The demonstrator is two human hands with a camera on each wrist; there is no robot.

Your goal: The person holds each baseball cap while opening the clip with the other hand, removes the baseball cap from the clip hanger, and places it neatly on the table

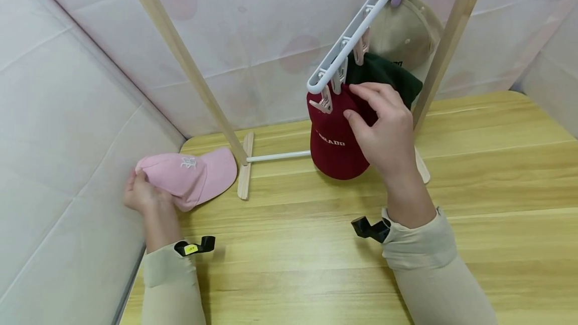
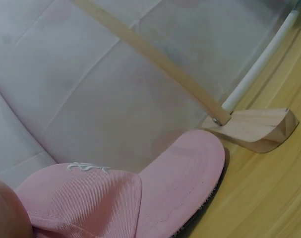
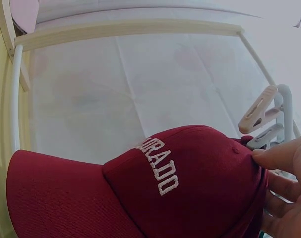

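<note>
the right hand (image 1: 384,134) pinches the dark red cap (image 1: 334,144) by its crown, hanging from a clip hanger (image 1: 347,39); the left hand (image 1: 142,194) grips a pink cap (image 1: 189,177) lying on the table (image 1: 474,174). both look light and soft, brims stiffer

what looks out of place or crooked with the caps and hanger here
The white clip hanger hangs steeply tilted rather than level, its low end over the dark red cap, which the right hand holds. The pink cap lies on the table by the rack's foot, unclipped, held by the left hand.
</note>
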